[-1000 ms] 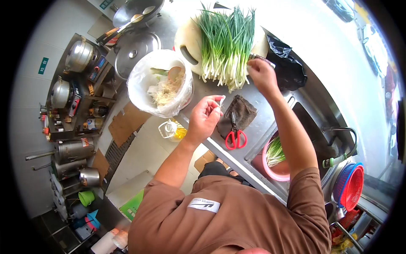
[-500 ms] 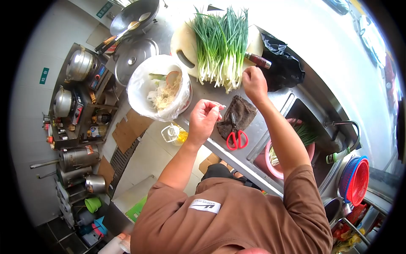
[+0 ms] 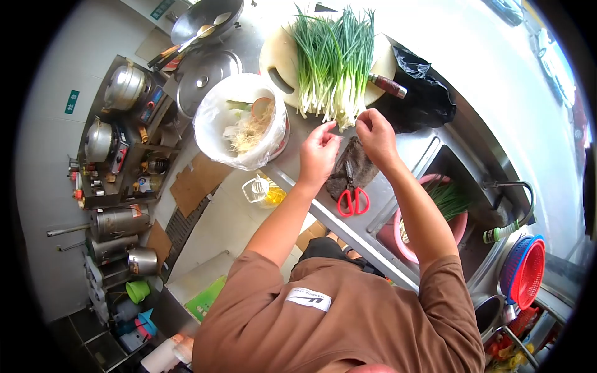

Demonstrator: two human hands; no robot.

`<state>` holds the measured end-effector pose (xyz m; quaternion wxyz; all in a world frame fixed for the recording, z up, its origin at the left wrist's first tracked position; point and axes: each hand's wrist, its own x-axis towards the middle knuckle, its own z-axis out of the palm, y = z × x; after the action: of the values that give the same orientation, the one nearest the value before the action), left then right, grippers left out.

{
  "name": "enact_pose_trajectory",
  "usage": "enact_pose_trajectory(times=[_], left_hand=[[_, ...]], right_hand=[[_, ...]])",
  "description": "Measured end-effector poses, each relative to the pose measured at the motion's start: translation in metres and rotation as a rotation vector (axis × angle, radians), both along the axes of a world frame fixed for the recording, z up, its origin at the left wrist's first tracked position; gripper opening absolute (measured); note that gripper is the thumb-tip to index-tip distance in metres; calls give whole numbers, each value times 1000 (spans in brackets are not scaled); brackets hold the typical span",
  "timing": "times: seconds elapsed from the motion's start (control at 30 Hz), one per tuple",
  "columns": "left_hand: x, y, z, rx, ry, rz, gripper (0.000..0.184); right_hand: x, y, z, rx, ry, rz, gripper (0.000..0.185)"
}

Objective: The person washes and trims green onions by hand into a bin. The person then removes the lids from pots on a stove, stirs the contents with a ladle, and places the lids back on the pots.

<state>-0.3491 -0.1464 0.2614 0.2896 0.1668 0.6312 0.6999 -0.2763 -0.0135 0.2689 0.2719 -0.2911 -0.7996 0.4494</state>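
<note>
A thick bunch of green onions (image 3: 334, 65) lies on the round cutting board (image 3: 280, 57), white root ends toward me. My right hand (image 3: 376, 135) is closed in a pinch at the lower right of these root ends; what its fingertips hold is too small to make out. Just to its left, my left hand (image 3: 319, 152) has thumb and fingers pinched on something small and pale that I cannot identify. Beside the onions, a knife with a brown handle (image 3: 388, 85) rests on the board. Red-handled scissors (image 3: 353, 200) lie on a dark cloth (image 3: 339, 177) below my hands.
A white-lined bin (image 3: 208, 127) with peelings and roots stands at the left. Black plastic bag (image 3: 429, 102) lies right of the board. In the sink, a pink basin (image 3: 461, 227) holds more green onions. An oil bottle (image 3: 272, 194) stands below the counter edge.
My left hand has moved up and right toward the onion roots. My right hand went from beside the knife handle down to the root ends, so both hands are now close together.
</note>
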Motion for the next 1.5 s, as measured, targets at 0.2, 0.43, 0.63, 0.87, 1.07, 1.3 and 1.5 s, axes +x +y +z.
enact_pose_trajectory(times=[0.2,0.43,0.63,0.87,1.07,1.3,1.5], left_hand=[[-13,24,-5,-322,1030,133,32],[-15,27,-4,-476,1015,123,15],[-9,8,-15,-382,624,97,7],[18,-31,-6,-82,22,-26,6],[16,-37,-7,-30,9,-61,4],[19,-37,-7,-20,47,-84,4],[6,-33,-2,75,-200,-10,5]], right_hand=[[2,-3,-9,-42,20,-10,10],[6,-7,-7,-76,40,-7,11],[5,-7,-9,-131,41,-41,11],[6,-8,-16,-181,-6,-7,13],[2,-42,-8,-720,97,-126,20],[-11,-45,-11,-870,81,-84,20],[13,-48,-23,-820,105,-82,15]])
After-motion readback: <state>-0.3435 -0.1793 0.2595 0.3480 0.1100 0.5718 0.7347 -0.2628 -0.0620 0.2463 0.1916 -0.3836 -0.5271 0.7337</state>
